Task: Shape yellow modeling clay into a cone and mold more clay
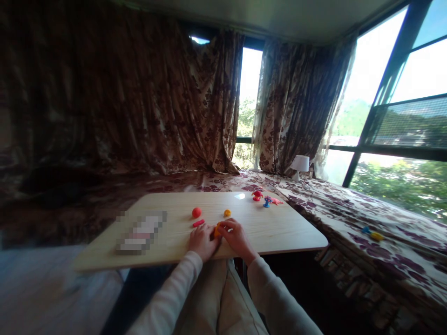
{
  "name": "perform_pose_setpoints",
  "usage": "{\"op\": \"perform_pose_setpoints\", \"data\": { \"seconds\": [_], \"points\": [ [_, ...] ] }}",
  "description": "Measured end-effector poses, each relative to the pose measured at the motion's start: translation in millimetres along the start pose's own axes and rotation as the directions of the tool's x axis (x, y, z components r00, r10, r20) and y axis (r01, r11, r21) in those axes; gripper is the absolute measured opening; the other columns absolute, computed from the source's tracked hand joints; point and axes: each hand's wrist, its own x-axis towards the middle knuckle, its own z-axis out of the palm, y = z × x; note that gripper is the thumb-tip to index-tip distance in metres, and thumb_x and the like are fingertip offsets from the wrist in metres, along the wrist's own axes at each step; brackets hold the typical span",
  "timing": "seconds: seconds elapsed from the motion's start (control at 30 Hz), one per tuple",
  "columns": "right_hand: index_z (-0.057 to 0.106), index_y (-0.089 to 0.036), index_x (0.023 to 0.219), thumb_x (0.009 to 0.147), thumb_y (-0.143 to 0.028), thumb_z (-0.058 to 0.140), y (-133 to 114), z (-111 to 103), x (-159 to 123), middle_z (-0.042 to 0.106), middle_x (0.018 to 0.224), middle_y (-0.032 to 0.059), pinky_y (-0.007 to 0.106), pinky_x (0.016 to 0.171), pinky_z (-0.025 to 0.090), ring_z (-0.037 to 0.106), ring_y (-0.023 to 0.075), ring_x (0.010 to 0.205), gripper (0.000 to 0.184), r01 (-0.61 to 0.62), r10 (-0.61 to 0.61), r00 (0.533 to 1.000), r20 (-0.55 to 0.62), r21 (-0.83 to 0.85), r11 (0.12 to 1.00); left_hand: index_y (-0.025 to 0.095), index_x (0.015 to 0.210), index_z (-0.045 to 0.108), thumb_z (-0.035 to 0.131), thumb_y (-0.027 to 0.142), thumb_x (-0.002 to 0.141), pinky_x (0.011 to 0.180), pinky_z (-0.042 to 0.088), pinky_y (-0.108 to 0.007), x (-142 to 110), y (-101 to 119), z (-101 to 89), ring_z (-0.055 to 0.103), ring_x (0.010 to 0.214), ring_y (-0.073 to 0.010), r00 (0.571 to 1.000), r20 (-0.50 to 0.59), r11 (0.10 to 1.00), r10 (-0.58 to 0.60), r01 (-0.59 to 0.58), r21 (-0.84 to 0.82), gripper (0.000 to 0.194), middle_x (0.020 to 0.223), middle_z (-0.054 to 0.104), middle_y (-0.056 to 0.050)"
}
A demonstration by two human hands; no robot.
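Both my hands rest at the near edge of a light wooden table (279, 230). My left hand (201, 242) and my right hand (236, 236) pinch a small orange clay piece (217, 230) between them, fingers closed on it. Just beyond lie a red clay roll (198, 223), a red clay ball (196, 212) and a small orange clay ball (226, 212). At the table's far right corner sit small clay figures in red (257, 195), blue (267, 201) and pink (277, 201).
A blurred-out flat item (141, 231) lies on the table's left part. A floral-covered ledge (349, 204) runs along the windows, with a small white lamp (300, 165) and blue and yellow clay bits (372, 233). Patterned curtains (293, 102) hang behind.
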Motion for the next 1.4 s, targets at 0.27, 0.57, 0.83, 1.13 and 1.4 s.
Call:
{"op": "perform_pose_setpoints", "data": {
  "seconds": [0.27, 0.57, 0.83, 1.13, 1.4],
  "points": [
    [0.066, -0.016, 0.075, 0.072, -0.026, 0.063, -8.0, -1.1, 3.7, 0.064, 0.080, 0.0037, 0.025, 0.059, 0.050, 0.061, 0.0152, 0.070, 0.011, -0.019, 0.020, 1.000, -0.006, 0.024, 1.000, 0.023, 0.098, 0.068, 0.058, 0.039, 0.078, 0.093, 0.039, -0.035, 0.1, -0.1, 1.7, 0.054, 0.112, -0.0257, 0.999, -0.037, 0.999, -0.036, 0.034, -0.042, 0.027, 0.099, 0.067, -0.006],
    [0.061, -0.018, 0.075, 0.072, -0.024, 0.061, -9.1, 1.6, -0.1, 0.060, 0.075, 0.0005, 0.023, 0.057, 0.046, 0.057, 0.0132, 0.066, 0.007, -0.001, 0.001, 0.999, -0.037, -0.007, 1.000, 0.024, 0.091, 0.068, 0.057, 0.034, 0.079, 0.091, 0.039, -0.034, -0.9, 0.8, 3.4, 0.055, 0.109, -0.0235, 0.996, -0.075, 0.997, -0.045, 0.040, -0.069, 0.019, 0.092, 0.068, -0.004],
    [0.063, -0.018, 0.072, 0.073, -0.022, 0.060, -17.8, 2.1, -0.2, 0.059, 0.076, 0.0009, 0.024, 0.060, 0.047, 0.059, 0.0139, 0.068, 0.005, 0.023, -0.023, 0.999, -0.028, 0.008, 1.000, 0.021, 0.079, 0.065, 0.061, 0.036, 0.076, 0.086, 0.040, -0.033, 0.1, -0.9, 5.1, 0.059, 0.099, -0.0230, 0.994, -0.097, 0.997, -0.047, 0.040, -0.072, 0.016, 0.087, 0.068, -0.004],
    [0.063, -0.019, 0.070, 0.075, -0.028, 0.059, -19.0, 0.9, 1.1, 0.059, 0.076, 0.0012, 0.024, 0.058, 0.048, 0.059, 0.0149, 0.069, 0.011, 0.005, -0.002, 0.999, -0.055, 0.041, 0.999, 0.022, 0.077, 0.064, 0.061, 0.039, 0.076, 0.088, 0.040, -0.034, -0.3, -0.6, 5.6, 0.057, 0.105, -0.0246, 0.993, -0.112, 0.996, -0.041, 0.033, -0.079, 0.018, 0.085, 0.068, -0.004],
    [0.066, -0.018, 0.076, 0.082, -0.038, 0.055, -18.0, 0.7, 1.5, 0.061, 0.078, 0.0030, 0.024, 0.059, 0.048, 0.059, 0.0161, 0.073, 0.023, 0.004, 0.001, 0.998, -0.062, 0.090, 0.996, 0.021, 0.073, 0.063, 0.060, 0.040, 0.075, 0.079, 0.041, -0.032, -1.0, 0.0, 6.2, 0.059, 0.088, -0.0216, 0.990, -0.138, 0.997, -0.019, 0.009, -0.074, 0.020, 0.078, 0.066, -0.003]
  ]
}}
